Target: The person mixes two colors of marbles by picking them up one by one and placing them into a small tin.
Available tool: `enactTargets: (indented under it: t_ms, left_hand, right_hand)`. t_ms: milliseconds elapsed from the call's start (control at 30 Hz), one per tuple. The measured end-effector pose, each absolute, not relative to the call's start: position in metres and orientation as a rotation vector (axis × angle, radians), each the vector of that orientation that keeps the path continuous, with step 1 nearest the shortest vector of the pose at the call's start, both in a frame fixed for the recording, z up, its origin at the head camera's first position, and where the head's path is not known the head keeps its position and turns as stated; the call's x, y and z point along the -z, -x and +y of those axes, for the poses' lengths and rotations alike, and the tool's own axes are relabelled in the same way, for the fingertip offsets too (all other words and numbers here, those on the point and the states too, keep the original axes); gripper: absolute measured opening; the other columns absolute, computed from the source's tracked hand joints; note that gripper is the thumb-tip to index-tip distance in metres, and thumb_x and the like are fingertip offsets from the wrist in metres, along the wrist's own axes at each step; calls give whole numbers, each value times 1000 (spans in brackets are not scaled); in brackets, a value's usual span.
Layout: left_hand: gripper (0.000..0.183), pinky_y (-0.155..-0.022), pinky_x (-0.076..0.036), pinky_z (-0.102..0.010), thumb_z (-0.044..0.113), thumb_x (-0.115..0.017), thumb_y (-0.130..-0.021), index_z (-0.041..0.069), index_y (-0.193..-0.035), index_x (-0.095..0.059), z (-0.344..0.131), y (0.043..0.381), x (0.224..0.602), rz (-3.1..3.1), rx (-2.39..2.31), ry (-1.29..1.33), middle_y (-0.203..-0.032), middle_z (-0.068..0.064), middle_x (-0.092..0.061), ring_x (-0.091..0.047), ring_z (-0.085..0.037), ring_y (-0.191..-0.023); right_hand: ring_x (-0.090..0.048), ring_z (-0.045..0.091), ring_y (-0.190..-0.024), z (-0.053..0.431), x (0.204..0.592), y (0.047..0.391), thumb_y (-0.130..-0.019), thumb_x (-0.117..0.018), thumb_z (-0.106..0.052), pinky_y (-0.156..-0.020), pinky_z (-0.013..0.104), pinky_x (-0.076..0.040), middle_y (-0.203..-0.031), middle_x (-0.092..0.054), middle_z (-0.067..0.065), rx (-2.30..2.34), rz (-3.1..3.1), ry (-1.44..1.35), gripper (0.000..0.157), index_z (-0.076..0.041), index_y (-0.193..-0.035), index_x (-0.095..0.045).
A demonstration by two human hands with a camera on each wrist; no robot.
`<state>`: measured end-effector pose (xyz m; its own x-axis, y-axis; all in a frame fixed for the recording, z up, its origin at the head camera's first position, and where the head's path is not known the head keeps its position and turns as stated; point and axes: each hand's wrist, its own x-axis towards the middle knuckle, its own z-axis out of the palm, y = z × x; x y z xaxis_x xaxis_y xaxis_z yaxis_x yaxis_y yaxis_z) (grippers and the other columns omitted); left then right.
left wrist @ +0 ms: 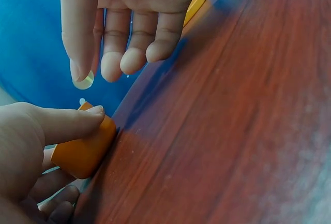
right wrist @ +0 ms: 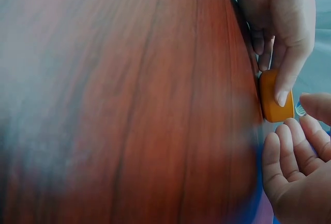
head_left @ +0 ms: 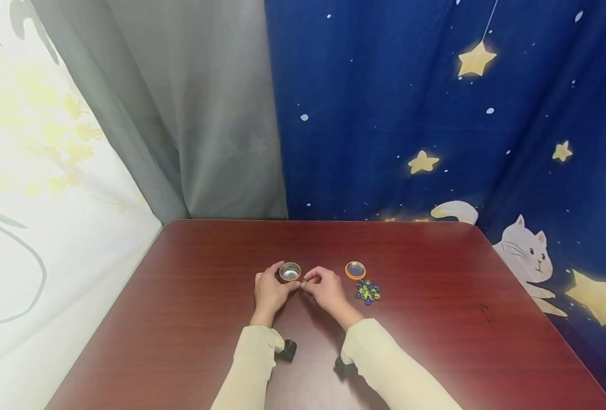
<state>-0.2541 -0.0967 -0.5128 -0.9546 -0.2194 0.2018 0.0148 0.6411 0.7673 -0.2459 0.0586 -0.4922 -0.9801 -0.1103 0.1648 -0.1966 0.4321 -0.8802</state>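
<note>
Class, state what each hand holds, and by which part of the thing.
The left hand holds the orange tin by its outer wall; the right hand pinches a glass marble by opposite sides.

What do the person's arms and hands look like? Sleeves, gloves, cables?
Left sleeve and right sleeve: plain cream, long, reaching the wrists. Small black block by the left cuff, another by the right. Left grip and right grip ungloved. No cables visible.

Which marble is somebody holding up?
The yellow-green marble pinched in the right hand, near the orange tin. The other marbles in view lie bunched on the table by the round lid, untouched by the hands.
</note>
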Motion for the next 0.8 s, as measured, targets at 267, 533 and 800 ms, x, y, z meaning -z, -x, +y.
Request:
enactTargets:
  t_ms: [267, 533, 800]
  left_hand:
    - [66, -83, -42, -45, 25, -91, -64, 7, -122, -66, -96, 253, 513, -2572, 1186, -147, -110, -12, -69, -50, -32, -101]
    - [65, -83, -42, -45, 25, -90, -66, 7, -123, -65, -98, 254, 513, -2565, 1214, -154, -107, -12, -70, -50, -31, -101]
    - [63, -82, -42, -45, 26, -90, -67, 7, -122, -66, -98, 255, 515, -2561, 1208, -134, -106, -12, -70, -50, -32, -99]
  right_hand:
    - [-61, 14, -53, 53, 492, 246, -80, -78, -7, -48, 25, -49, -69, -66, 1, -1614, -2598, -253, 13, -4, -86, -67]
    - [-60, 11, -53, 49, 491, 250, -80, -77, -5, -50, 27, -51, -67, -64, 0, -1642, -2579, -232, 12, -4, -85, -66]
    - [-59, 9, -53, 46, 493, 254, -80, -77, -4, -50, 27, -51, -66, -63, -1, -1644, -2578, -214, 12, -4, -86, -67]
